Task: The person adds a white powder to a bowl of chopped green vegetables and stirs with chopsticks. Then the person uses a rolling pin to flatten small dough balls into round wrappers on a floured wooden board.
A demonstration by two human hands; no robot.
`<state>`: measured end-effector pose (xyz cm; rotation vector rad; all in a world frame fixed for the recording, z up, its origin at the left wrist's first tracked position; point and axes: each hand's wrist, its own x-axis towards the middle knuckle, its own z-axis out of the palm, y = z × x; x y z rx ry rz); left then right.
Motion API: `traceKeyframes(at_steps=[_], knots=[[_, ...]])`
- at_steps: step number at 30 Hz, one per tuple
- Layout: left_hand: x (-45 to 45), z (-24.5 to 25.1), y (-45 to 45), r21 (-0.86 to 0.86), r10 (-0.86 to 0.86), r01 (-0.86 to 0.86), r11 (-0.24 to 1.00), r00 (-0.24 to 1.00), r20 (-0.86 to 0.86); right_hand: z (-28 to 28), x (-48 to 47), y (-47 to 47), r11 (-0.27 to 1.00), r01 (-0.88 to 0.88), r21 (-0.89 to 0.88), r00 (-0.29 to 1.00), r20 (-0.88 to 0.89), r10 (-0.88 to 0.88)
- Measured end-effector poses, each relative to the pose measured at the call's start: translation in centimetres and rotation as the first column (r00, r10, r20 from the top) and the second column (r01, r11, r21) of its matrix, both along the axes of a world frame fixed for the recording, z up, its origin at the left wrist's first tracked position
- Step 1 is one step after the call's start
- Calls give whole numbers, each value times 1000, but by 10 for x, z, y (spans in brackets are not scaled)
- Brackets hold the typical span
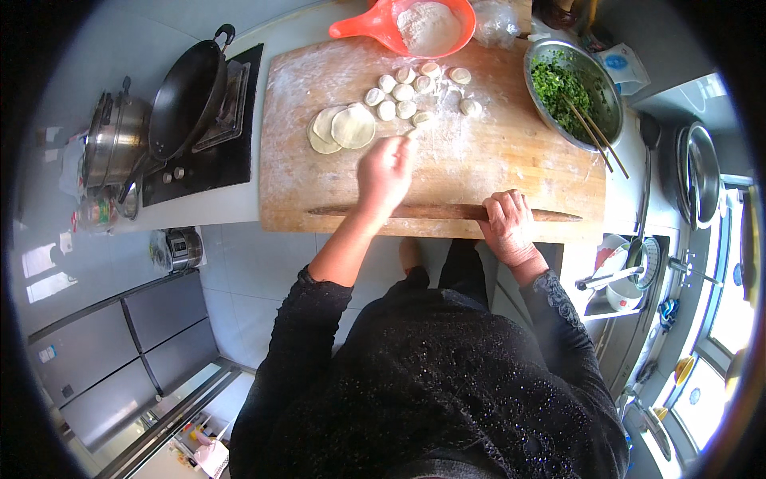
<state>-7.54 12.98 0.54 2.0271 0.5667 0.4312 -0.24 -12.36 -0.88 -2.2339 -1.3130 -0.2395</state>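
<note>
A tapered wooden rolling pin (440,211) lies along the near edge of a floured wooden board (323,185). My right hand (508,224) is closed over the pin, right of its middle. My left hand (386,173) reaches across the pin with its fingers curled. Its fingertips are beside a small dough piece (422,118); whether they pinch any dough I cannot tell. Several more dough pieces (404,92) are grouped farther back, dusted with flour. Left of them, flat round dough wrappers (353,127) overlap in a small pile.
A red plastic scoop (362,25) of flour stands at the board's far edge. At the right is a steel bowl (611,99) of chopped greens with chopsticks (589,132). Left of the board, a black wok (185,102) sits tilted on the cooktop (197,185). The sink (601,308) holds dishes.
</note>
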Motion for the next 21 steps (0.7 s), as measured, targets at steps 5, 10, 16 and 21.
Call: traceKeyframes(at_steps=[5, 10, 16, 21], knots=[[12, -28, -24, 211, -328, 335, 918, 942, -70, -12, -4, -15, 998, 18, -53, 998, -52, -21], [14, -48, -36, 572, -311, 401, 716, 916, -254, -15, -4, -21, 995, 24, -100, 993, -108, -35], [-23, -35, -42, 423, -306, 453, 785, 877, -371, -17, 1, -26, 992, -11, -127, 988, -153, -9], [-48, -46, 6, 607, -118, 277, 745, 950, -289, -30, 9, -29, 988, 26, -153, 967, -245, -63]])
